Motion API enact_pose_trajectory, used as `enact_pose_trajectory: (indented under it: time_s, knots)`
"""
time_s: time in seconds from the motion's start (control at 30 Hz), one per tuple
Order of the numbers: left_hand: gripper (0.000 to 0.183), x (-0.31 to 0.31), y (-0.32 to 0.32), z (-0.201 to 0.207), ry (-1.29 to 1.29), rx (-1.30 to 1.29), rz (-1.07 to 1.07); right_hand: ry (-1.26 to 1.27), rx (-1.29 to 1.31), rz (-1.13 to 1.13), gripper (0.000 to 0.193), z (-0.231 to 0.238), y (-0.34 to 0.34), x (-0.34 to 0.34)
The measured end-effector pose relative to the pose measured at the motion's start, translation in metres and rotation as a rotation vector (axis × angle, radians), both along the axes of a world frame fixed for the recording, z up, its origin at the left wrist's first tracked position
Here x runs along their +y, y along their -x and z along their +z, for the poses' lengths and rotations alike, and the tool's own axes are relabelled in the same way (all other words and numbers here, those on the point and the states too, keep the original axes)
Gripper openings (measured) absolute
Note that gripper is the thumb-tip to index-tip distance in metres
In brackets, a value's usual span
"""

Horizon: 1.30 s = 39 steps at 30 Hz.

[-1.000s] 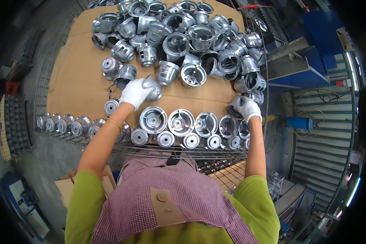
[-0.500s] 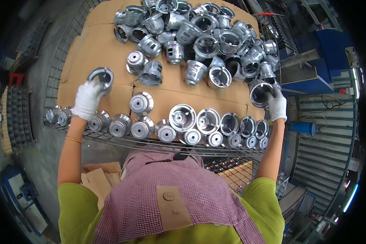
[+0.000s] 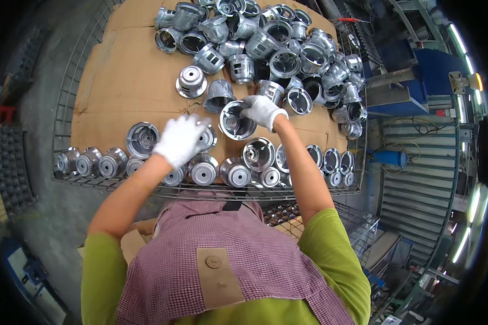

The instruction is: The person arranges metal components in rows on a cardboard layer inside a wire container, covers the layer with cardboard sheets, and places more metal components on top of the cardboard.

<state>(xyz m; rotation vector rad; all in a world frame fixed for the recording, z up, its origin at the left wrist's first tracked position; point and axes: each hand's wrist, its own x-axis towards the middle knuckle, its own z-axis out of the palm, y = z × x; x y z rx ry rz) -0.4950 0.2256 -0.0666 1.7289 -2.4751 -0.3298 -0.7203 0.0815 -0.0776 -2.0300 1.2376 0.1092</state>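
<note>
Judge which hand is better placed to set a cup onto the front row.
Probably the right hand: it holds an open-mouthed cup beyond that row, while the left hand is blurred at another cup, its grip unclear.

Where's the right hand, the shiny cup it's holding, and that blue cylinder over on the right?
Right hand (image 3: 263, 112): head view, on its gloved back.
Shiny cup (image 3: 236, 122): head view, on its inside surface.
Blue cylinder (image 3: 393, 158): head view, middle of its side.
</note>
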Motion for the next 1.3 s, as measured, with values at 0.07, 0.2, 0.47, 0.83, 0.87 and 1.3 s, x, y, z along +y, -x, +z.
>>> enact_pose_trajectory:
  time_s: [0.07,0.2,0.47,0.83,0.87,1.3]
  knots:
    - [0.055,-0.017,0.007,-0.012,-0.272,-0.019,0.010,-0.093,0.086,0.035,0.038,0.005,-0.008,-0.001]
    - [0.067,-0.031,-0.003,-0.014,-0.495,0.014,0.024,-0.221,0.111,0.076,0.041,-0.012,-0.009,-0.006]
    - [0.062,-0.040,0.021,-0.014,-0.602,0.179,0.201,-0.167,0.183,0.268,0.040,-0.025,-0.007,-0.015]
    - [0.080,-0.046,-0.013,-0.020,-0.326,0.002,0.437,-0.051,0.294,0.546,0.030,-0.013,-0.042,0.032]
    - [0.080,-0.045,-0.014,-0.011,-0.322,0.001,0.440,-0.047,0.292,0.548,0.030,-0.012,-0.041,0.036]
    - [0.057,0.003,-0.035,-0.027,-0.087,0.268,0.071,-0.038,-0.190,0.088,0.055,-0.005,-0.021,0.014]
